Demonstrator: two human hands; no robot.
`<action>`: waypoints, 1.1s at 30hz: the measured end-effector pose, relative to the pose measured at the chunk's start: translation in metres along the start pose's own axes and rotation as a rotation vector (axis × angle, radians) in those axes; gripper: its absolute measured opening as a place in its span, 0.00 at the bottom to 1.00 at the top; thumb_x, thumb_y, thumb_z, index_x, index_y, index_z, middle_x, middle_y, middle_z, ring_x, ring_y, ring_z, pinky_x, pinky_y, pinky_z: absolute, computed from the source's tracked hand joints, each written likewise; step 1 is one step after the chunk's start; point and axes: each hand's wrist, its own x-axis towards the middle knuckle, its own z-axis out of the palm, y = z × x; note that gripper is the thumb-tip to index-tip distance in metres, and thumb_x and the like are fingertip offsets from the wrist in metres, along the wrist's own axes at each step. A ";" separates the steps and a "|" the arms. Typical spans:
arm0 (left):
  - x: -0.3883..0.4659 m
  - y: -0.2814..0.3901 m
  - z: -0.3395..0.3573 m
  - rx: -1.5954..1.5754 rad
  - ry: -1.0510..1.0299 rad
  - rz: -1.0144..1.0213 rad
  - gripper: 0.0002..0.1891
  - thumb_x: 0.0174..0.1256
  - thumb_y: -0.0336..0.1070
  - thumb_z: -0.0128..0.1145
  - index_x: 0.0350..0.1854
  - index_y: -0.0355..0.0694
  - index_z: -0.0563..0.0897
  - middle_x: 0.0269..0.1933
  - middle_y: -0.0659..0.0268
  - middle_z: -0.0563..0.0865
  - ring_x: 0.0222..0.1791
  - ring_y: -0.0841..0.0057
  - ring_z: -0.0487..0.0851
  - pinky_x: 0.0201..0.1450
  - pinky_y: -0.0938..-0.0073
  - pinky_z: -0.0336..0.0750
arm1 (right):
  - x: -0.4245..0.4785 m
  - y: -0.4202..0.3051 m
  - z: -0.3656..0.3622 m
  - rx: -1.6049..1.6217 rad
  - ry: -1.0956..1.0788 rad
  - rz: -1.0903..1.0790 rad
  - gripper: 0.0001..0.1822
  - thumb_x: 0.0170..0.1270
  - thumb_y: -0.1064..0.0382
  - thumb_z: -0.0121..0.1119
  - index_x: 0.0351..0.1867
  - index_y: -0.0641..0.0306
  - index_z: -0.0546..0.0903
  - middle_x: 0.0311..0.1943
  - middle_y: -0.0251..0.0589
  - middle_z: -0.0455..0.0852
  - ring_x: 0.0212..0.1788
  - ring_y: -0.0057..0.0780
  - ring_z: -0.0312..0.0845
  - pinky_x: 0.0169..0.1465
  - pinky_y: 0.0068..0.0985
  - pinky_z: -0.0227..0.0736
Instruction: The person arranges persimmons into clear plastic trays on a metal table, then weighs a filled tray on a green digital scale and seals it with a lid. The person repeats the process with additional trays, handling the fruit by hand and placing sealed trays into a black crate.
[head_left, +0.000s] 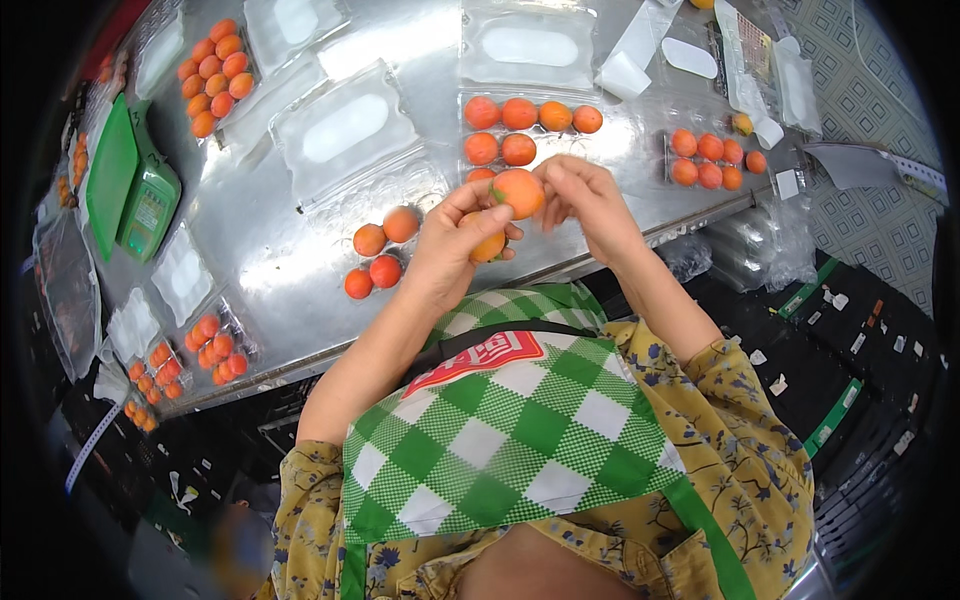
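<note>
My left hand holds two round orange fruits, apparently small persimmons or tomatoes: an upper fruit with a green spot at its left, and a lower fruit partly behind the fingers. My right hand is beside the upper fruit, its fingers bent and slightly blurred; whether they touch it cannot be told. Beyond the hands, a clear plastic clamshell pack carries rows of the same fruit. Left of my left hand, another clear clamshell has several fruits in its near part and bare hollows behind them.
More filled packs stand on the metal table, at far left, near left and right. A green handheld device and a green sheet lie left. Plastic bags hang by the table's right edge; black crates stand below.
</note>
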 end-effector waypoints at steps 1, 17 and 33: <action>-0.001 0.001 0.000 -0.043 -0.014 -0.035 0.20 0.63 0.42 0.63 0.55 0.42 0.78 0.46 0.67 0.82 0.39 0.79 0.82 0.37 0.77 0.77 | -0.002 -0.001 0.004 -0.167 0.053 -0.177 0.18 0.59 0.55 0.65 0.46 0.63 0.79 0.34 0.33 0.83 0.35 0.21 0.80 0.39 0.20 0.74; -0.005 -0.011 -0.023 -0.069 0.040 -0.159 0.26 0.72 0.54 0.45 0.60 0.38 0.74 0.48 0.63 0.81 0.49 0.72 0.80 0.50 0.66 0.75 | 0.021 0.005 -0.037 -1.037 0.341 -0.532 0.22 0.42 0.67 0.71 0.44 0.63 0.80 0.36 0.39 0.80 0.41 0.36 0.79 0.42 0.29 0.75; -0.041 -0.001 -0.032 -0.048 -0.084 0.252 0.31 0.56 0.22 0.55 0.66 0.38 0.67 0.59 0.63 0.77 0.62 0.71 0.74 0.66 0.69 0.68 | 0.046 0.015 -0.038 -1.380 0.231 -0.477 0.28 0.47 0.67 0.67 0.54 0.61 0.76 0.48 0.46 0.78 0.48 0.48 0.76 0.51 0.39 0.73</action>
